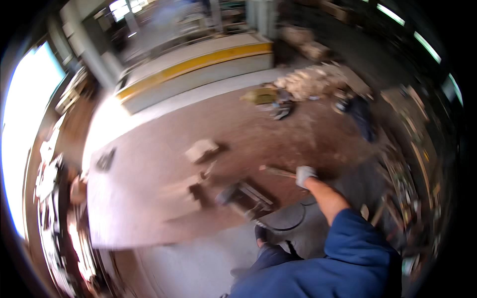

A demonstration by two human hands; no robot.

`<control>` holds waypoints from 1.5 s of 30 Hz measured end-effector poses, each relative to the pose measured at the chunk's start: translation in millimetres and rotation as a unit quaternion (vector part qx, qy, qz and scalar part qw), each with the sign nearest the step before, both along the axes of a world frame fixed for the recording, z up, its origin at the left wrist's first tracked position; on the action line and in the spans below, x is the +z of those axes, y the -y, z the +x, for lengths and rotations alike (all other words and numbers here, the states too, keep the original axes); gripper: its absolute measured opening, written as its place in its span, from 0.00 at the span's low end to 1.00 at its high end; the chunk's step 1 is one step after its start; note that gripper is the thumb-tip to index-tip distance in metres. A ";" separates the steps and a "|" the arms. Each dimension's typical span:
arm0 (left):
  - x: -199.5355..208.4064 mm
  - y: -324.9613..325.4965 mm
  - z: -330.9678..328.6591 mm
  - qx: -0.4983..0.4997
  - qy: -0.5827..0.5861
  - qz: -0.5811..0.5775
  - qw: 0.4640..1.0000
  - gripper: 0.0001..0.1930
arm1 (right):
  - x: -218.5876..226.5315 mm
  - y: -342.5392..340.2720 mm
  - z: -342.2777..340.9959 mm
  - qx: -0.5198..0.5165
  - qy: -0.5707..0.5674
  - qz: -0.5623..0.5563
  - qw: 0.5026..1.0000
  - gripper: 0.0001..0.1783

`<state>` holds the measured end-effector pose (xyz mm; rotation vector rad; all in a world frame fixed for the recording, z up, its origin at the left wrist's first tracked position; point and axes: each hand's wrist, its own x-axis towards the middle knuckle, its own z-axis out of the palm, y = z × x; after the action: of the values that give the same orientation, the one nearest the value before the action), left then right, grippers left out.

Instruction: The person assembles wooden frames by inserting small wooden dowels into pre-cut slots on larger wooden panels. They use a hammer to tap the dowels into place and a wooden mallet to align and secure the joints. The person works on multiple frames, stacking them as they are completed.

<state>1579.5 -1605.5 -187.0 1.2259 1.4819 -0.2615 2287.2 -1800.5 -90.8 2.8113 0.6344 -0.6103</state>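
Your right hand [305,176], in a pale glove, has its grip closed around one end of a slim, stick-like piece [279,172], which points away to your left above the brown surface [144,144]; blur hides its exact kind. Your left hand is out of view, so its grip cannot be told. To handle the piece well, wrap your fingers fully around that end, leave the wrist loose, and carry the free tip clear of the metal-looking frame [256,193] and the thin black cable [298,226] curving beside it. Mind your footing too, as your foot [259,232] stands close to both. The surface looks matt and dusty, reddish toward the right. Beyond the frame sits a pale, blocky piece [201,150], apparently flat-topped; farther off, light tan lumps form a rough, uneven heap [318,82].
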 end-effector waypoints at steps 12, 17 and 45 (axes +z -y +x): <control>0.0 98.1 -135.5 0.123 0.014 0.133 0.983 0.21 | 121.2 -58.5 -199.5 -0.085 -0.403 0.402 0.818 0.09; 52.4 35.8 -159.2 0.239 0.076 0.091 0.964 0.25 | 160.8 -198.0 -452.5 0.154 -0.535 0.378 0.740 0.04; -0.9 -112.5 -441.6 0.746 0.248 0.201 0.584 0.12 | 118.0 -663.0 -967.1 0.884 -0.239 -0.084 0.392 0.18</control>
<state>1137.9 -1493.0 -187.9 -0.0610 1.5704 1.5041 1320.1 -1137.5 27.3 0.3425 2.5329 -0.6531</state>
